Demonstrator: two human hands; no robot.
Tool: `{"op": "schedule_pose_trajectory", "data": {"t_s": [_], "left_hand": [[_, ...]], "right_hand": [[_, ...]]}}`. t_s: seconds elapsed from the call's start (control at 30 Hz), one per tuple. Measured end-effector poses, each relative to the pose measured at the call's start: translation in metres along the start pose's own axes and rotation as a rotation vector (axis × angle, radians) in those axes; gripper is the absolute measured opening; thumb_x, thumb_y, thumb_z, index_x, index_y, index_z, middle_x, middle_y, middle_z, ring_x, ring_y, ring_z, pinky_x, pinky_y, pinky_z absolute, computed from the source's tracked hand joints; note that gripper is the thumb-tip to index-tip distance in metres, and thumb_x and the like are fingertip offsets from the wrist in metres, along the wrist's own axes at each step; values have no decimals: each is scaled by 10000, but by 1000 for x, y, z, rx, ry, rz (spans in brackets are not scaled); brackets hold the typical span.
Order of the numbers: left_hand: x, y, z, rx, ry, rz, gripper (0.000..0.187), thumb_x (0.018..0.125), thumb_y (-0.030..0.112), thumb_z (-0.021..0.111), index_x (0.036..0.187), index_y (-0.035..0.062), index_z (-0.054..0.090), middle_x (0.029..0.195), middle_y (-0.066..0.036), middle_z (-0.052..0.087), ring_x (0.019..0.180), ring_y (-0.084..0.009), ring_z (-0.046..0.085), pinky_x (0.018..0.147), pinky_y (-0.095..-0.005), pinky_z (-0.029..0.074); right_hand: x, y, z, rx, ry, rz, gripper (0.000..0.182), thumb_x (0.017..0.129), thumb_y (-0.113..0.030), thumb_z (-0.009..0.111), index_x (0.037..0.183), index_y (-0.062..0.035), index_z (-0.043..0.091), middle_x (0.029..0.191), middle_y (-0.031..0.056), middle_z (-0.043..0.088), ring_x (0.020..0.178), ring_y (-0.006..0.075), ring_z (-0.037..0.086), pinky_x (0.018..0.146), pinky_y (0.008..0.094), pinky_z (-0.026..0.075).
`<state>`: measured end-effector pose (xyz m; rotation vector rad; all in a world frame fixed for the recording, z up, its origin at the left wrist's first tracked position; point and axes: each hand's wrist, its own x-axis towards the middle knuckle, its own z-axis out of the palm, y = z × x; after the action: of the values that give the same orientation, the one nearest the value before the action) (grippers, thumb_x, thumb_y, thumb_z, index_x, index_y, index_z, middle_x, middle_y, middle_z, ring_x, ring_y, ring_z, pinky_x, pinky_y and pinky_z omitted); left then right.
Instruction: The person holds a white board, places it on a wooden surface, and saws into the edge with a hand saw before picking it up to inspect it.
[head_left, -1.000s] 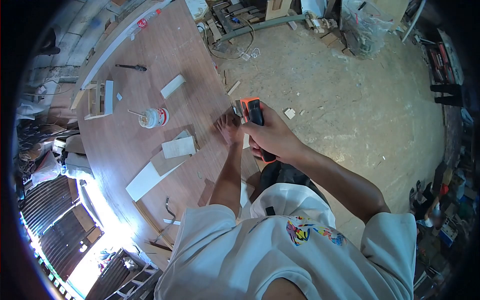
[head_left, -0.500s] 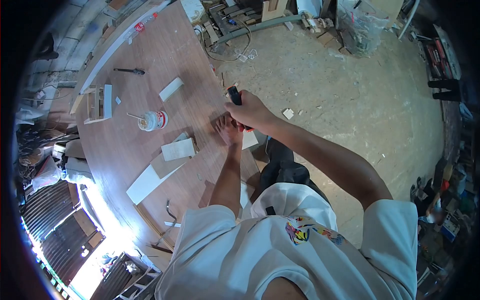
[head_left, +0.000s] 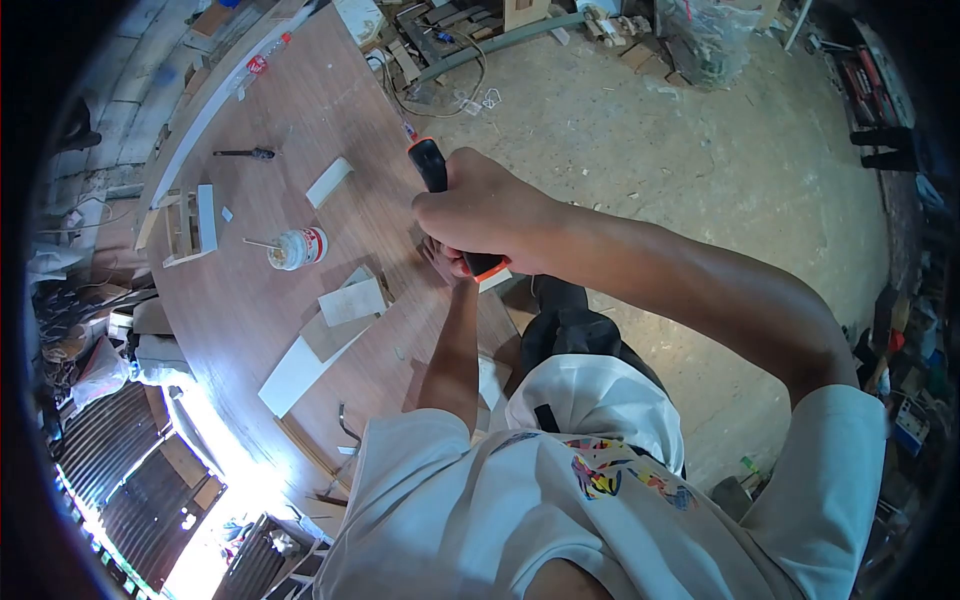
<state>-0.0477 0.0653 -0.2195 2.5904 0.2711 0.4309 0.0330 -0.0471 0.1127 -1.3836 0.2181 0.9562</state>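
My right hand (head_left: pixel 490 205) is closed around a black-and-orange handled tool (head_left: pixel 428 165) at the table's edge. The tool's working end is hidden, so I cannot make out its exact kind. Below it, my left hand (head_left: pixel 446 262) lies against the tabletop with its fingers stretched out, partly covered by my right hand and the tool. A pale board piece (head_left: pixel 496 279) shows beside the tool's lower end, sticking out at the table's edge. Whether my left hand touches that piece is hidden.
On the wooden table (head_left: pixel 330 120) stand a glue jar (head_left: pixel 298 248) with a stick, a white block (head_left: pixel 329 182), stacked white boards (head_left: pixel 300 372), a dark slim tool (head_left: pixel 245 154), a small wooden frame (head_left: pixel 190 225) and a red-labelled bottle (head_left: pixel 268 55). A bag (head_left: pixel 705 40) sits on the floor.
My right hand, with the tool, has shifted left and looks larger; the tool now covers more of my left hand. The right elbow has swung outward. The view has shifted slightly.
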Motion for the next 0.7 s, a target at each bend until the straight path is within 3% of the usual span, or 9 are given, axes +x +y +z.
{"op": "schedule_pose_trajectory", "data": {"t_s": [0.07, 0.13, 0.17, 0.27, 0.33, 0.37, 0.47, 0.57, 0.7], "left_hand": [[0, 0, -1, 2, 33, 25, 286, 668, 273, 652, 856, 89, 539, 907, -103, 552, 894, -324, 505, 772, -437, 383], [0, 2, -3, 0, 71, 59, 283, 669, 270, 651, 854, 88, 537, 907, -103, 552, 892, -325, 505, 770, -438, 383], [1, 2, -4, -8, 97, 75, 282, 670, 269, 650, 853, 88, 537, 907, -103, 552, 891, -325, 505, 769, -438, 382], [0, 3, -6, 4, 169, 114, 278, 671, 265, 648, 850, 87, 535, 906, -103, 552, 889, -326, 504, 767, -440, 382], [-3, 0, 2, 98, 158, 66, 211, 689, 226, 626, 803, 85, 518, 878, -99, 548, 863, -321, 505, 755, -445, 378], [-7, 3, 3, 94, 155, 56, 211, 689, 226, 626, 803, 85, 518, 878, -99, 548, 863, -321, 505, 755, -445, 378], [-5, -5, 10, 224, 102, 32, 158, 745, 219, 582, 754, 81, 505, 854, -99, 550, 862, -312, 505, 757, -448, 371], [0, 5, -2, 21, 82, 60, 184, 738, 252, 593, 781, 87, 522, 860, -92, 554, 867, -307, 508, 769, -436, 373], [0, -1, 9, 88, 193, 128, 216, 724, 282, 593, 823, 96, 546, 862, -77, 558, 877, -294, 514, 784, -417, 377]], "right_hand": [[20, 29, -2, 2, -11, 18, 73, 780, -7, 451, 726, 41, 462, 555, 106, 497, 449, 182, 505, 403, 321, 407], [72, 113, -8, -326, 394, -391, 88, 763, -18, 464, 775, 64, 492, 555, 128, 518, 451, 190, 532, 409, 327, 414], [93, 131, -11, -334, 398, -399, 88, 763, -18, 464, 775, 64, 492, 555, 128, 518, 451, 190, 532, 409, 327, 414], [132, 135, -8, -331, 304, -139, 131, 746, -28, 473, 813, 76, 515, 585, 151, 545, 472, 199, 560, 411, 340, 419], [114, 102, -17, -324, 236, 31, 202, 694, -63, 561, 807, 104, 564, 726, 246, 618, 692, 318, 659, 575, 382, 505], [105, 89, -20, -332, 235, 39, 202, 694, -63, 561, 807, 104, 564, 726, 246, 618, 692, 318, 659, 575, 382, 505], [79, 54, -23, -34, 155, 97, 101, 749, 38, 465, 673, 65, 527, 602, 129, 538, 479, 197, 550, 369, 353, 406], [62, 53, -23, -74, 146, 103, 47, 775, 18, 462, 733, 21, 443, 575, 107, 472, 461, 184, 469, 385, 349, 383], [48, 48, -17, -84, 116, 83, 60, 772, 13, 469, 740, 1, 420, 578, 96, 468, 468, 176, 479, 396, 341, 393]]}}
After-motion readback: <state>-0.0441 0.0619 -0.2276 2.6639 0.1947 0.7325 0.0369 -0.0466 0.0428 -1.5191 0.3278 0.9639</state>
